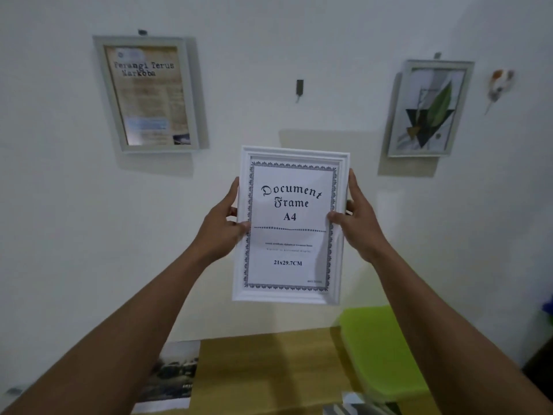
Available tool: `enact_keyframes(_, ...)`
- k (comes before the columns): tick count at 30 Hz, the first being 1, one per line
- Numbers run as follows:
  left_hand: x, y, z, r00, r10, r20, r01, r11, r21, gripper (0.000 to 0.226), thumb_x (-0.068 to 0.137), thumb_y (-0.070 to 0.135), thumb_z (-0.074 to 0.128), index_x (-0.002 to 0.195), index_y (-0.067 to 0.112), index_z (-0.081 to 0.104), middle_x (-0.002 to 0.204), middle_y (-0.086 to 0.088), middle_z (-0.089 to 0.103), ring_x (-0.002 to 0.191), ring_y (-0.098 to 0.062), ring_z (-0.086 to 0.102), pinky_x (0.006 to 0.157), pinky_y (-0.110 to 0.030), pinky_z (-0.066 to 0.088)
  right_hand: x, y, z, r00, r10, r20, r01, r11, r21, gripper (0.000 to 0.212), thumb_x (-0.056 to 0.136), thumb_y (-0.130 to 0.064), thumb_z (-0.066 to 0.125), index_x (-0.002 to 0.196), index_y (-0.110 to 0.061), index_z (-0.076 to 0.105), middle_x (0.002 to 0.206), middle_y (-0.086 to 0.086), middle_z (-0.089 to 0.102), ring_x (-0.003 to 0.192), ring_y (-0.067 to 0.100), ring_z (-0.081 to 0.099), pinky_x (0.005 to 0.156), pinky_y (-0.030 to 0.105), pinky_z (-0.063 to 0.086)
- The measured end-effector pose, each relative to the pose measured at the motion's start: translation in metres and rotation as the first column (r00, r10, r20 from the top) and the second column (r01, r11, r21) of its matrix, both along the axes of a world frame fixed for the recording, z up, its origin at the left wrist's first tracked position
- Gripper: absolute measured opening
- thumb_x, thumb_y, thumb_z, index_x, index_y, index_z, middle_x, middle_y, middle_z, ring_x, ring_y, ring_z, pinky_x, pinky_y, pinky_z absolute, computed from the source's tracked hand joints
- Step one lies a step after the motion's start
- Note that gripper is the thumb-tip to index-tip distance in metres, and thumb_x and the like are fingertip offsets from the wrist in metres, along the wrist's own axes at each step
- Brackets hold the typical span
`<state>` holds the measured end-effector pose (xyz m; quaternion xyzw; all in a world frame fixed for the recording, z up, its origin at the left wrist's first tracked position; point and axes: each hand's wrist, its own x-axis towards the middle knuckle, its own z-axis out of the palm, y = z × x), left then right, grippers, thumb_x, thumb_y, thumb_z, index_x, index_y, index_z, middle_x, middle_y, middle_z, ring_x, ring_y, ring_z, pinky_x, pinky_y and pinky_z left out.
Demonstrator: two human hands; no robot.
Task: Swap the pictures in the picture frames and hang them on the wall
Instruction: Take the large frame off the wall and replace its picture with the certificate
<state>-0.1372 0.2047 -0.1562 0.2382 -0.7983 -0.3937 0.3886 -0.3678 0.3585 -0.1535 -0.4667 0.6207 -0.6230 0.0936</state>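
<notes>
Holding the task's frame up before the wall (59, 205), I had bare paint on both sides of it. At the upper left hung a grey-framed poster (148, 94), tilted, its lower right corner well apart from my knuckles. My left hand (223, 226) gripped the long left edge of the white picture frame (288, 253), with the thumb pressed on the front moulding and the fingers curled out of sight behind. The frame stood upright at the centre of the picture, leaning slightly. Its printed sheet read "Document Frame A4". Whether its back touched the wall I could not tell.

Above its top edge, with a strip of open wall between, a small dark hook (299, 86) stuck out of the wall with nothing hanging on it. My right hand (359, 223) clasped the long right edge the same way, with the thumb lying over the glass and the fingers wrapped behind. At the upper right hung a second grey frame with a leaf print (429, 109), clear of my hand, and just beside it at the far right was a small wall ornament (499, 85).

Below, a loose dark photograph (173, 375) lay at the lower left, overhanging the left edge of a wooden table (269, 369). A green plastic item (380, 351) sat on the table's right side, close under the frame's lower right corner.
</notes>
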Motion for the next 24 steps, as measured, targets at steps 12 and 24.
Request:
enact_keyframes(12, -0.068, -0.028, 0.073, 0.992, 0.097, -0.077, -0.104, 0.991, -0.086, 0.084, 0.089, 0.003, 0.061, 0.148, 0.049, 0.021, 0.091, 0.006, 0.058, 0.073, -0.015, 0.058, 0.065, -0.024, 0.048, -0.075, -0.037, 0.072, 0.995, 0.044, -0.086, -0.052, 0.995, -0.089, 0.094, 0.086, 0.007, 0.062, 0.151, -0.044, 0.017, 0.12, 0.005, 0.064, 0.103, 0.022, 0.064, 0.083, 0.029, 0.054)
enact_keyframes(24, -0.116, -0.071, 0.103, 0.961, 0.228, -0.159, -0.255, 0.95, -0.182, 0.085, 0.092, 0.005, 0.061, 0.15, 0.047, 0.015, 0.101, 0.007, 0.059, 0.074, -0.01, 0.06, 0.061, -0.013, 0.048, -0.125, -0.102, 0.117, 0.982, -0.016, -0.191, -0.003, 0.995, -0.095, 0.1, 0.088, -0.004, 0.064, 0.145, -0.062, 0.008, 0.115, 0.012, 0.063, 0.097, 0.026, 0.061, 0.086, 0.031, 0.053)
